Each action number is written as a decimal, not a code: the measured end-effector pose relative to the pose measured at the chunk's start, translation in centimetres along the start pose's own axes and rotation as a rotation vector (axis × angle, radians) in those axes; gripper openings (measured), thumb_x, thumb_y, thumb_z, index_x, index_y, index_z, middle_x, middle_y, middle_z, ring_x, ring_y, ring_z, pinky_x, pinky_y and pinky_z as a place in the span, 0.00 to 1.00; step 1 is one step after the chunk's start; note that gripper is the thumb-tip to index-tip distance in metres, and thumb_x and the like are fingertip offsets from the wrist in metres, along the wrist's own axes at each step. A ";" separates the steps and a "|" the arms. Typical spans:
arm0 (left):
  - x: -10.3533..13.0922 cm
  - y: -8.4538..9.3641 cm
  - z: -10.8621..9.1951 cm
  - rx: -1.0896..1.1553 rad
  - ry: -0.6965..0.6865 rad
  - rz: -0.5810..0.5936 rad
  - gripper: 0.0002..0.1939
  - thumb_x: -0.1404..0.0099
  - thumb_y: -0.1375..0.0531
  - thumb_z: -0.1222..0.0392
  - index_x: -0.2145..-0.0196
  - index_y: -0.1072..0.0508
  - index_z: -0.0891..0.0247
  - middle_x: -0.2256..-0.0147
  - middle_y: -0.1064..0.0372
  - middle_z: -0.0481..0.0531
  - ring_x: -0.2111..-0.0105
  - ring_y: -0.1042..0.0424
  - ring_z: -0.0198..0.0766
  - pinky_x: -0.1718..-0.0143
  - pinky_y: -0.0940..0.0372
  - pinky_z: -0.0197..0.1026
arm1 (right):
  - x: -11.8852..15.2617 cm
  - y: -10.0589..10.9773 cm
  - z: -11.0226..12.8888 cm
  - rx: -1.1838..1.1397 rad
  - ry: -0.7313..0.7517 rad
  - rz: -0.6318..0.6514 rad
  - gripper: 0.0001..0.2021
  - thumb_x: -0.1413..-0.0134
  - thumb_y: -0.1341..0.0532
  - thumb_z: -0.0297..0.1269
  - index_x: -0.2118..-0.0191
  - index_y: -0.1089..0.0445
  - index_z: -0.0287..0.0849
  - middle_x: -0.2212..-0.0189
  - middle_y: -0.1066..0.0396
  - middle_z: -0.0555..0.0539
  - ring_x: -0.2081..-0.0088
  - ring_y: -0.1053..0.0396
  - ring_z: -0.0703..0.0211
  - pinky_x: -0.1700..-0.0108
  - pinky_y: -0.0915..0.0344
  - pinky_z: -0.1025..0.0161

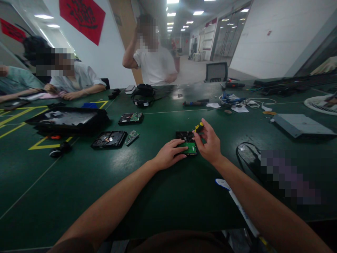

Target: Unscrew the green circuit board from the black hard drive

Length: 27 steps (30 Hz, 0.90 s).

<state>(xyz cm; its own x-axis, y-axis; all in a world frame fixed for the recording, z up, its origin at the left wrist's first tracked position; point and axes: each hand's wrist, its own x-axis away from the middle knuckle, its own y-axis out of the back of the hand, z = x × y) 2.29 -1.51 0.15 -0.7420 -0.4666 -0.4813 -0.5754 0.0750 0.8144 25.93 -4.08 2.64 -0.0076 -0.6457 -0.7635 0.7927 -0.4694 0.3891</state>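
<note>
A hard drive point(191, 149) with a green circuit board on its face lies on the table in front of me. My left hand point(171, 154) holds its left end, fingers stretched over the board and thumb along the near edge. In the fingers of my right hand point(209, 143) is a short yellow and black screwdriver point(199, 127), tilted above the drive's right side. Its tip is hidden by the hand. To the left lie another hard drive point(109, 139), a loose circuit board point(132, 137) and, farther back, a third drive point(131, 118).
A black tray point(98, 121) stands at left. At right are a grey metal box point(302, 125), a black cable point(238, 154) and a white fan guard point(319, 103). Tangled cables point(231, 100) lie farther back. Across the table stands a person point(155, 65); others sit at left.
</note>
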 end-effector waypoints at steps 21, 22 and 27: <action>-0.1 -0.5 0.4 -0.008 0.025 -0.016 0.18 0.28 0.38 0.50 0.44 0.23 0.57 0.38 0.33 0.61 0.37 0.33 0.54 0.39 0.32 0.63 | 0.0 0.0 -0.1 0.026 0.027 -0.023 0.34 0.35 0.37 0.39 0.27 0.47 0.54 0.41 0.30 0.41 0.52 0.22 0.49 0.54 0.19 0.51; 0.0 -0.5 0.4 -0.007 0.027 -0.017 0.18 0.28 0.38 0.50 0.44 0.23 0.56 0.38 0.33 0.61 0.37 0.33 0.54 0.39 0.32 0.63 | 0.0 0.0 -0.1 0.025 0.025 -0.021 0.34 0.34 0.37 0.39 0.27 0.47 0.54 0.41 0.30 0.41 0.52 0.22 0.49 0.54 0.19 0.51; 0.0 -0.5 0.3 -0.001 0.030 -0.019 0.18 0.28 0.38 0.51 0.43 0.23 0.55 0.38 0.33 0.60 0.37 0.33 0.54 0.40 0.32 0.63 | 0.0 -0.1 -0.1 0.022 0.024 -0.015 0.33 0.34 0.37 0.39 0.28 0.47 0.55 0.41 0.31 0.41 0.52 0.22 0.49 0.54 0.18 0.51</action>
<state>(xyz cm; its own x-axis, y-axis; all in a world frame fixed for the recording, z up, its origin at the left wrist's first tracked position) 2.47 -1.22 -0.34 -0.7199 -0.4945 -0.4870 -0.5891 0.0644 0.8055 25.96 -3.96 2.54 -0.0044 -0.6240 -0.7814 0.7789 -0.4922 0.3886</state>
